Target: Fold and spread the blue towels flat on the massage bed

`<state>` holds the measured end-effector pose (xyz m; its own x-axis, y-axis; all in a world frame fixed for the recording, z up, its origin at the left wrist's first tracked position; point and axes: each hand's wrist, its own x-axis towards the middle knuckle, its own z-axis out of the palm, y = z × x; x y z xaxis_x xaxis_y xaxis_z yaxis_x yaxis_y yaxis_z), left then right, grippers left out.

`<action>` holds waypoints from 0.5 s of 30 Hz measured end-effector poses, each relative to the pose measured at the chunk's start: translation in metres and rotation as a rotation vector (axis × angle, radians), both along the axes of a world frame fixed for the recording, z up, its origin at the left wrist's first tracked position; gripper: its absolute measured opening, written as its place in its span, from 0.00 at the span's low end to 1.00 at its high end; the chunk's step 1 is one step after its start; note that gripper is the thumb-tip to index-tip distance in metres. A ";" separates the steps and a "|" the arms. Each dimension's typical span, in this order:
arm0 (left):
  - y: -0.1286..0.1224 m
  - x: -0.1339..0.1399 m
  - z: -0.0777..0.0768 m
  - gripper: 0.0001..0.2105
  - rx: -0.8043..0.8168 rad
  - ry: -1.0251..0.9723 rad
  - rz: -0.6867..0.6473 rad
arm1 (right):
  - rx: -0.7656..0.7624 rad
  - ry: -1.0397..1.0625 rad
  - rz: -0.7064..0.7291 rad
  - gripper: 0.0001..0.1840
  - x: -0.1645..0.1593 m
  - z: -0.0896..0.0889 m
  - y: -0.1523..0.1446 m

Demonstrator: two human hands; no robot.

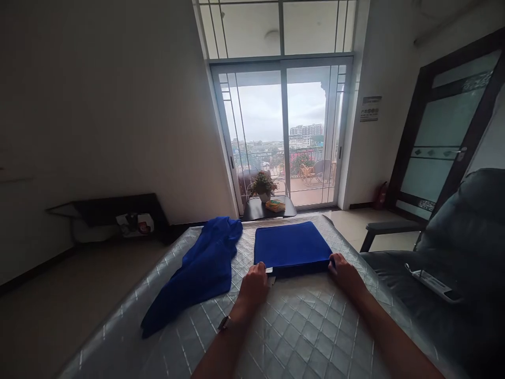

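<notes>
A flat, square blue cushion (293, 243) with a dark front side lies on the silver quilted table cover (300, 326). My left hand (255, 281) is closed on its near left corner, where a small white label (269, 270) shows beside the fingers. At the near right corner, my right hand (344, 271) grips the edge between thumb and fingers. To the left lies a loose, crumpled blue cloth (203, 271) of similar colour, apart from both hands. A band with a dark piece (224, 322) is on my left wrist.
Beyond the far edge stands a small dark table (252, 211) with a potted plant (264, 185) and a yellow-green packet (275, 206). A black armchair (453, 237) on the right holds a white power strip (434, 283). A low dark shelf (122, 210) stands at left.
</notes>
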<state>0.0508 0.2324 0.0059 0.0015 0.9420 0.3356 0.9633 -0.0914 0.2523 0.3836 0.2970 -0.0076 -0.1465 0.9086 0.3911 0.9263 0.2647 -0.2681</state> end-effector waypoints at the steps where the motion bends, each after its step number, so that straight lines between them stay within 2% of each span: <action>1: -0.001 0.001 0.001 0.08 0.003 0.024 -0.011 | 0.001 -0.008 0.007 0.12 0.000 0.000 -0.001; 6: -0.003 0.001 0.002 0.07 0.106 0.173 -0.040 | 0.093 -0.132 0.056 0.09 0.003 0.001 -0.004; 9: -0.002 -0.002 -0.001 0.09 0.164 0.249 -0.122 | 0.170 -0.223 0.035 0.09 0.004 0.003 -0.006; 12: 0.000 -0.007 -0.005 0.12 0.178 0.230 -0.209 | 0.223 -0.271 0.056 0.10 0.005 0.004 -0.006; 15: 0.000 -0.009 -0.006 0.13 0.136 0.167 -0.226 | 0.249 -0.272 0.070 0.10 0.005 0.004 -0.007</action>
<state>0.0415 0.2324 -0.0005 0.2719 0.8578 0.4362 0.9418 -0.3303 0.0626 0.3881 0.2896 -0.0032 -0.3337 0.7745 0.5374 0.9323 0.3557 0.0662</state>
